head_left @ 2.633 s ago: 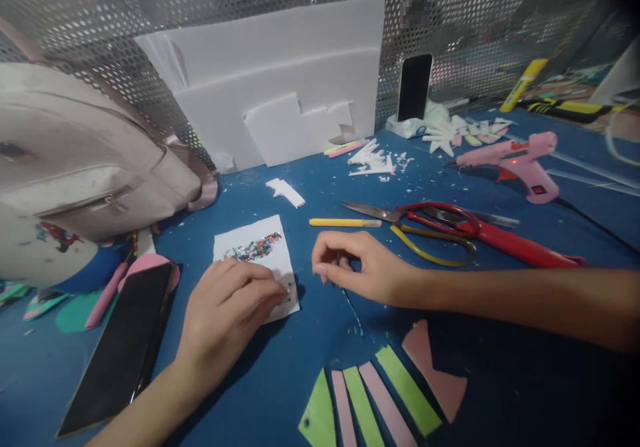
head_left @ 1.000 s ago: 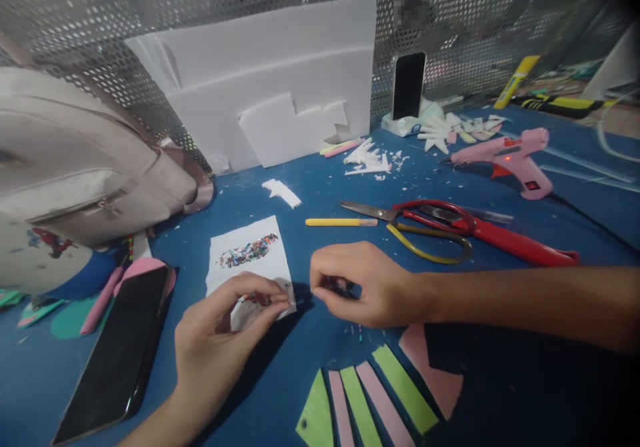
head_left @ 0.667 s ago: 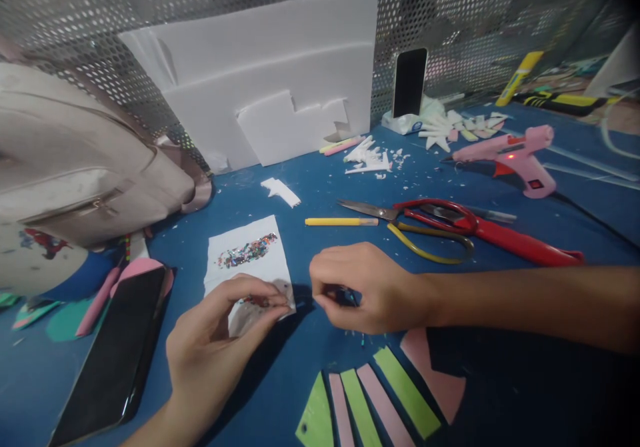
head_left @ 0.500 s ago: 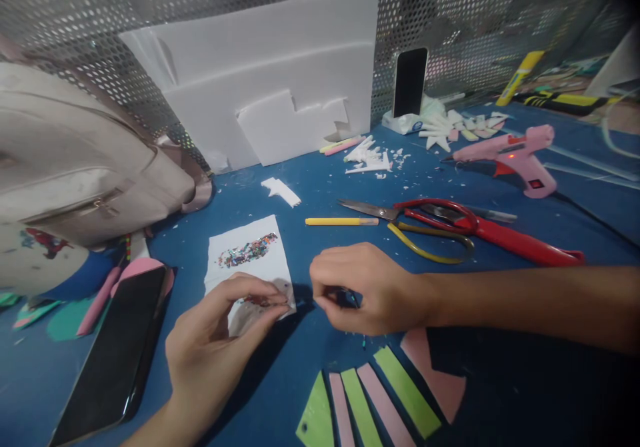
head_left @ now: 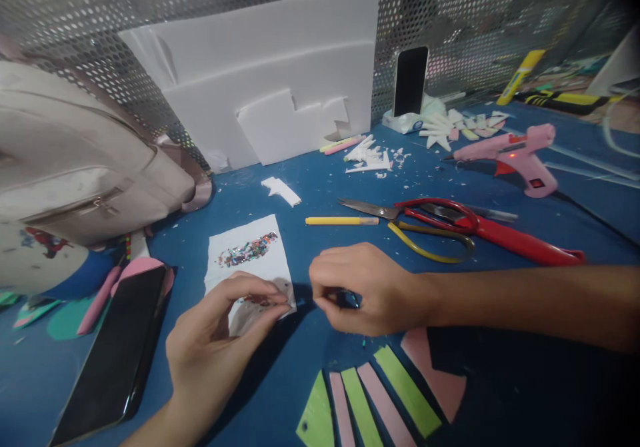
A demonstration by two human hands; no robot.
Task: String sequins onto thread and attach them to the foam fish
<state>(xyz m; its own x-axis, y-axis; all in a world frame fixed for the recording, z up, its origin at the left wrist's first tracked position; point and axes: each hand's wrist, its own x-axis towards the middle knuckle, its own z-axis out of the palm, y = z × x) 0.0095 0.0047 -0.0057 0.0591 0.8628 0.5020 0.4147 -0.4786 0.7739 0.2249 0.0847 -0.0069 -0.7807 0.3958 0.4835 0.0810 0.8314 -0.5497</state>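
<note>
My left hand [head_left: 215, 340] pinches thumb and forefinger together over the near end of a white paper slip [head_left: 249, 260], where small coloured bits lie; a heap of glitter pieces [head_left: 247, 250] sits at the slip's far end. What the fingertips pinch is too small to name. My right hand [head_left: 367, 287] is curled closed just right of the slip, its fingers around a small dark thin thing I cannot make out. The two hands' fingertips are a few centimetres apart.
Green and pink paper strips [head_left: 370, 394] lie in a fan near the front edge. Red scissors [head_left: 450, 224], a yellow stick [head_left: 340, 221] and a pink glue gun [head_left: 515, 157] lie behind my right hand. A phone [head_left: 113, 354] and a bag [head_left: 75, 160] are left. White foam boards [head_left: 270, 80] lean at the back.
My left hand has lifted from lying flat on the slip into a pinch at its near end. My right hand has slid slightly nearer. In the last second, almost nothing moves.
</note>
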